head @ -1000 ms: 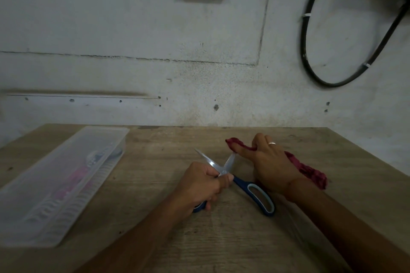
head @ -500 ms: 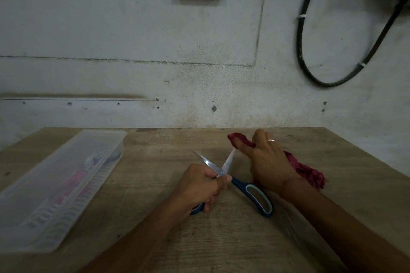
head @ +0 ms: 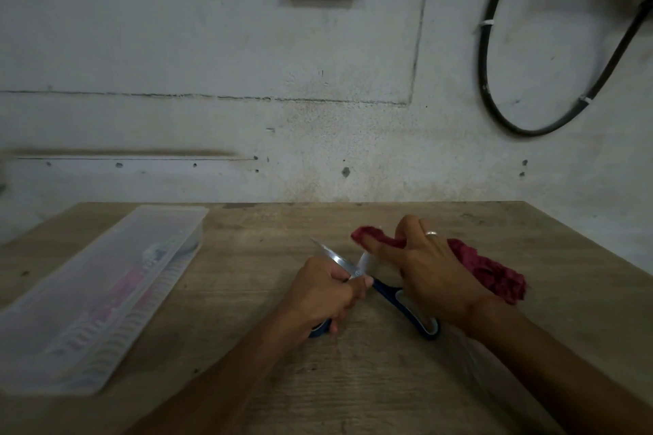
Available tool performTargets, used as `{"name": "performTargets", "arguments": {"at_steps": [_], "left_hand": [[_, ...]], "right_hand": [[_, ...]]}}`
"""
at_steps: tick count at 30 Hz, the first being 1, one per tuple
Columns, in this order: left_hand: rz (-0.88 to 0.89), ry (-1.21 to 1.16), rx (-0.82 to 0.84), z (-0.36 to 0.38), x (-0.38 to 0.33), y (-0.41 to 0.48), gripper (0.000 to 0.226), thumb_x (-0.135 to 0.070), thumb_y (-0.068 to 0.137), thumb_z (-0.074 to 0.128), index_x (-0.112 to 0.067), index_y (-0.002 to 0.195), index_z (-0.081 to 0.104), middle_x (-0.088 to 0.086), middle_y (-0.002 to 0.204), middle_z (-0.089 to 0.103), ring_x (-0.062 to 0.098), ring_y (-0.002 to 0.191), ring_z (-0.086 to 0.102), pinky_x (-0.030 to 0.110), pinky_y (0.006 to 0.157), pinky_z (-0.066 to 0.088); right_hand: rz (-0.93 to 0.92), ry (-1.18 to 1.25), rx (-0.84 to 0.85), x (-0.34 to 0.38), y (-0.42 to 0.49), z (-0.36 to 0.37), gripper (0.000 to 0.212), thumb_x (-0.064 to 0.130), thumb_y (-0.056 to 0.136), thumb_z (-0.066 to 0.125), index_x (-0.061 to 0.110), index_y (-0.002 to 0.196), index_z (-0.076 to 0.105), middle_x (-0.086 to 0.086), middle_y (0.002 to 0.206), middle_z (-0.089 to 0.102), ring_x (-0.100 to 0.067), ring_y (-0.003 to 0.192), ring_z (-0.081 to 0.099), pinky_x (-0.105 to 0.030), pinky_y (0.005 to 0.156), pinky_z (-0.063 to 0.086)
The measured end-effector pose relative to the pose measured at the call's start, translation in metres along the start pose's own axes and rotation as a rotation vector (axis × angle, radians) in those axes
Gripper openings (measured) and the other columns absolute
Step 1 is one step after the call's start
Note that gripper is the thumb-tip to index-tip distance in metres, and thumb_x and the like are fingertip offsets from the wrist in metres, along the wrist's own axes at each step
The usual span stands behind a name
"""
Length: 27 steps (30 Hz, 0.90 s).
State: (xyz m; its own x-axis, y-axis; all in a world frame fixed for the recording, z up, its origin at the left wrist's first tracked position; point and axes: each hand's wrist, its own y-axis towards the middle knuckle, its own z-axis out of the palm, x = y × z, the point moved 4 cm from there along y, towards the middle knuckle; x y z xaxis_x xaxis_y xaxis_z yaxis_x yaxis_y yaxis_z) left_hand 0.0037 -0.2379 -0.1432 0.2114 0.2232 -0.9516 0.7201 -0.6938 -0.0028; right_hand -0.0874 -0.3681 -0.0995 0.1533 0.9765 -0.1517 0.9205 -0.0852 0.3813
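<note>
1. Sliding toward the pivot since a second before, the right hand clutched the red cloth against one blade of the open scissors.
2. The fingers of the left hand gripped one handle, steadying the scissors on the counter; wiping looked unfinished.

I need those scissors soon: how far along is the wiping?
Done: the scissors are spread open over the table. In hand: the left hand grips one blue handle, the right hand holds the red cloth at a blade. Left: how much is wiped cannot be told; the scissors are not yet closed or released.
</note>
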Motion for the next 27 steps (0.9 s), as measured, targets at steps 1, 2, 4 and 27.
{"name": "performTargets", "arguments": {"at_steps": [1, 2, 4, 27], "left_hand": [[-0.001, -0.002, -0.003, 0.000, 0.001, 0.001, 0.033, -0.030, 0.089, 0.073, -0.001, 0.074, 0.074, 0.001, 0.048, 0.055, 0.013, 0.035, 0.044, 0.023, 0.036, 0.039], [-0.003, -0.003, -0.006, 0.001, 0.003, 0.002, 0.033, -0.030, 0.089, 0.073, -0.001, 0.074, 0.073, 0.001, 0.048, 0.055, 0.014, 0.035, 0.044, 0.023, 0.036, 0.039], [0.004, 0.013, -0.002, 0.000, 0.004, 0.002, 0.034, -0.032, 0.088, 0.073, -0.002, 0.072, 0.073, 0.005, 0.050, 0.056, 0.016, 0.037, 0.045, 0.023, 0.037, 0.039], [0.020, 0.011, 0.003, -0.002, 0.001, -0.002, 0.028, -0.032, 0.091, 0.071, -0.010, 0.074, 0.073, -0.006, 0.047, 0.057, 0.011, 0.038, 0.048, 0.026, 0.041, 0.044]], "right_hand": [[-0.059, -0.004, 0.001, 0.006, -0.006, 0.001, 0.086, 0.012, 0.078, 0.068, 0.044, 0.147, 0.027, -0.004, 0.109, 0.039, -0.017, 0.096, 0.033, -0.029, 0.074, 0.032], [-0.090, -0.026, 0.004, 0.008, -0.011, 0.003, 0.085, 0.014, 0.079, 0.068, 0.044, 0.147, 0.027, -0.005, 0.110, 0.039, -0.019, 0.096, 0.035, -0.030, 0.074, 0.035], [-0.032, -0.060, 0.081, 0.002, -0.008, 0.006, 0.085, 0.025, 0.084, 0.066, 0.046, 0.149, 0.015, -0.005, 0.115, 0.035, -0.022, 0.103, 0.037, -0.032, 0.082, 0.038], [0.705, 1.517, -0.440, -0.069, -0.029, -0.017, 0.021, 0.023, 0.090, 0.060, 0.014, 0.105, 0.073, -0.004, 0.105, 0.073, -0.027, 0.105, 0.066, -0.049, 0.088, 0.056]]}}
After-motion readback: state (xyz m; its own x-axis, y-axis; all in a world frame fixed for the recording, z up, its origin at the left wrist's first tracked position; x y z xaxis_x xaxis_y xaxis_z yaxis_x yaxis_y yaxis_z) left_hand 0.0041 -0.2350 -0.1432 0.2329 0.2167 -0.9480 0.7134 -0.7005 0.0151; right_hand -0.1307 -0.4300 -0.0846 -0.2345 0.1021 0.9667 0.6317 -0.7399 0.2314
